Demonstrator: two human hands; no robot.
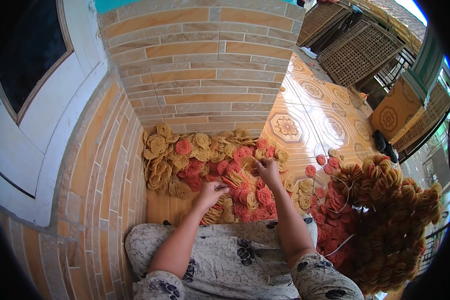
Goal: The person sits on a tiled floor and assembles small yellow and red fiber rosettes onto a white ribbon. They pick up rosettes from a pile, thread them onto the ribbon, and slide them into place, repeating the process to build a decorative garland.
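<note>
Coiled, lacy round crackers, yellow and pink, lie heaped in front of my lap. My left hand [211, 194] is closed, with thumb and fingertips pinched at the near end of a tight row of crackers [239, 181] standing on edge. Whatever thin thing may run through that row is too small to make out. Further right and a little farther off, my right hand [268, 170] is closed in a pinch at the edge of a yellow cracker [248, 163], just above the heap. Between the two hands lie pink crackers [240, 194].
Yellow crackers [157, 145] pile against the tiled wall [205, 75]. To my right stands a big bundle of strung crackers [385, 220], with a pale cord [341, 245] beside it. Loose pink crackers [310, 171] lie on the patterned floor [312, 125]. Woven racks [360, 52] lean farther back.
</note>
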